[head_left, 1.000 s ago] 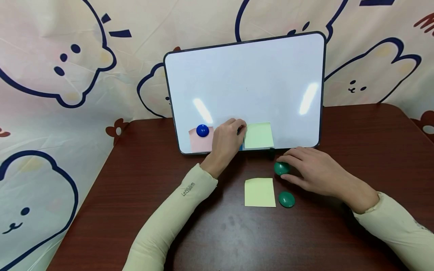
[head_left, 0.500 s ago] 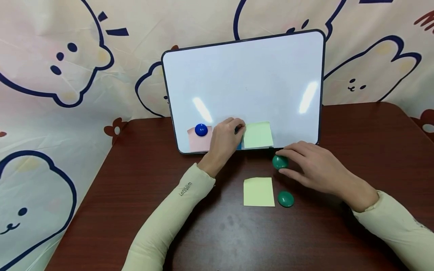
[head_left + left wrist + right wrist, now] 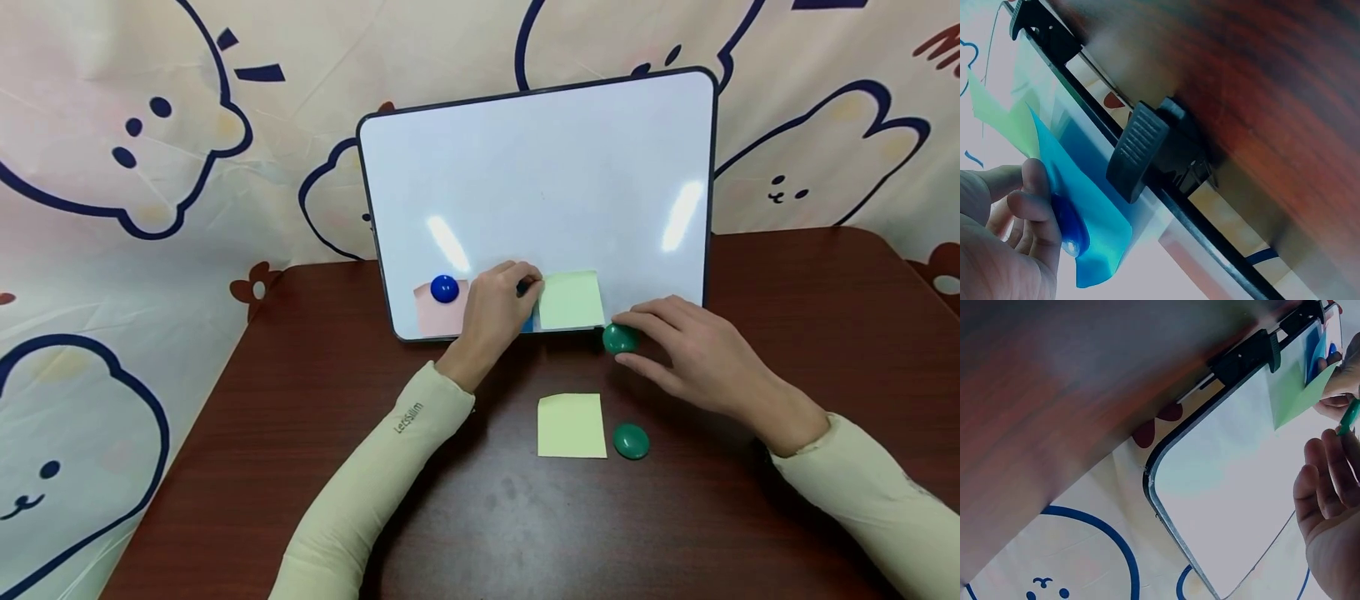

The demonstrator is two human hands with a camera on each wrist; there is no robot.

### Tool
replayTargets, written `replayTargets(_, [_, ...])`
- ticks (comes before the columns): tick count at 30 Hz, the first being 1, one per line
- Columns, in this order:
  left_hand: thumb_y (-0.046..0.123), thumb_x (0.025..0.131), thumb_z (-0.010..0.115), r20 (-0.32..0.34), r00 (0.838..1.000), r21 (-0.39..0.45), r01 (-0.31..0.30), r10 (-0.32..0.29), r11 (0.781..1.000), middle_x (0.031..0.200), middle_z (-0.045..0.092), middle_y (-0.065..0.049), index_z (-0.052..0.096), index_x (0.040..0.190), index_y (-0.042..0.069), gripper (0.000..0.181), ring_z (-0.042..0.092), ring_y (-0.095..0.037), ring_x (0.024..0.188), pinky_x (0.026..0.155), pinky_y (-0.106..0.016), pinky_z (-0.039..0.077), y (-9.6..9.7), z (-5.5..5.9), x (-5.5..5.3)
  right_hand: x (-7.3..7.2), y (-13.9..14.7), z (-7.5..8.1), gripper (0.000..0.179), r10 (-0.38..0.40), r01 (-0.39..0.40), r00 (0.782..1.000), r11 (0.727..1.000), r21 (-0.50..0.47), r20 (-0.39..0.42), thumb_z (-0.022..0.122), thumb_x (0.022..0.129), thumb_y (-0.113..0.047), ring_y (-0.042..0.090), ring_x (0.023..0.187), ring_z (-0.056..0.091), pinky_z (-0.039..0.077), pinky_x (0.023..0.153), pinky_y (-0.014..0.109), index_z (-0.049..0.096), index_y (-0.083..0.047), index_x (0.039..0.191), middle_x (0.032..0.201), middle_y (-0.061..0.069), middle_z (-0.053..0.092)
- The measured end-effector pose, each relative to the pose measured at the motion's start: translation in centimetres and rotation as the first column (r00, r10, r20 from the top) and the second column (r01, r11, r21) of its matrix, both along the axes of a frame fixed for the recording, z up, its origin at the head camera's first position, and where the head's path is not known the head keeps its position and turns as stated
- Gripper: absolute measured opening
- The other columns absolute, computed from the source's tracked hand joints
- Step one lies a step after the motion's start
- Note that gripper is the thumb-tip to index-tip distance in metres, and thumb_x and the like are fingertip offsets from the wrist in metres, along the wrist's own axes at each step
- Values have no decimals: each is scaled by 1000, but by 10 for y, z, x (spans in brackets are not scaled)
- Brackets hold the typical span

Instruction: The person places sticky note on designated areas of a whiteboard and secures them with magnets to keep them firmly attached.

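Note:
My left hand (image 3: 498, 304) is at the lower part of the whiteboard (image 3: 547, 183), its thumb and finger pinching the left edge of a light green sticky note (image 3: 572, 300). Below those fingers, in the left wrist view, a blue sticky note (image 3: 1085, 194) shows with a blue magnet (image 3: 1071, 228) on it; the hand mostly hides both in the head view. Between thumb and fingers my right hand (image 3: 693, 354) holds a round green magnet (image 3: 618, 339), just below the light green note's lower right corner.
On the dark table (image 3: 480, 517) lie a yellow sticky note (image 3: 572, 427) and another green magnet (image 3: 632, 442) beside it. A second blue magnet (image 3: 444, 289) sits on a pink note (image 3: 441, 318) at the board's lower left. Black clips (image 3: 1138, 150) grip the board's bottom edge.
My right hand has moved up toward the board with the green magnet in its grip. My left hand stays at the light green note's edge.

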State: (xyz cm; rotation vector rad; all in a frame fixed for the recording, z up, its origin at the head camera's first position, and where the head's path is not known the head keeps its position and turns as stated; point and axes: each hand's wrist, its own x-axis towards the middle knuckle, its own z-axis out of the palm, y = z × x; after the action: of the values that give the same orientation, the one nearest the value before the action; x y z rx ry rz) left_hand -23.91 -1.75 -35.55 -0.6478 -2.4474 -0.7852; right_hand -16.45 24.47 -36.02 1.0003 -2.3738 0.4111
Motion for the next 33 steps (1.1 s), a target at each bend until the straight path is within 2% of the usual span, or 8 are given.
replayTargets(8, [14,92,72,14,1000,1,-12,12,1000,93,75,-7,76,96,9,9,71,-19,83,75,-31,58,0,-1,0,-8,-6,2,62,13,-14,999,999,-40,-42,41,99,-62,18,98,63,58,77,39,67,-12,125,113,5,67])
replayTargets(23, [17,92,72,28,999,-26,-36,37,999,95,76,-5,77,98,10,10,71,-17,85,78,-29,59,1,-1,0,-24,-16,4,68,-50,50,999,996,-70,8,41,95,-67,24,103,63,58,84,45,65,-12,127,117,10,65])
replayTargets(25, [17,92,72,33,999,-30,-39,40,999,95,76,-5,77,98,10,10,71,-17,85,78,-29,59,1,-1,0,-26,-17,5,65,-54,54,998,996,-70,12,47,95,-64,24,105,63,57,87,46,65,-11,128,118,10,65])
replayTargets(26, [17,92,72,35,999,-32,-41,42,999,95,76,-5,77,98,10,11,71,-17,85,78,-28,59,1,-1,0,-27,-18,5,60,-54,55,998,996,-71,13,54,94,-60,25,106,63,57,88,46,65,-11,128,119,10,65])
replayTargets(30, [18,92,72,41,998,-38,-48,50,998,95,76,-5,77,99,10,11,71,-16,84,78,-28,59,2,0,0,-31,-23,6,53,-64,65,998,996,-67,18,78,85,-38,26,109,62,56,90,47,64,-10,128,121,11,64])
replayTargets(33, [18,92,73,40,998,-44,-52,53,998,95,76,-4,77,98,10,11,71,-16,84,77,-28,59,3,1,0,-34,-28,6,55,-77,78,997,995,-66,14,82,81,-30,27,109,61,56,90,47,64,-9,128,121,12,64])
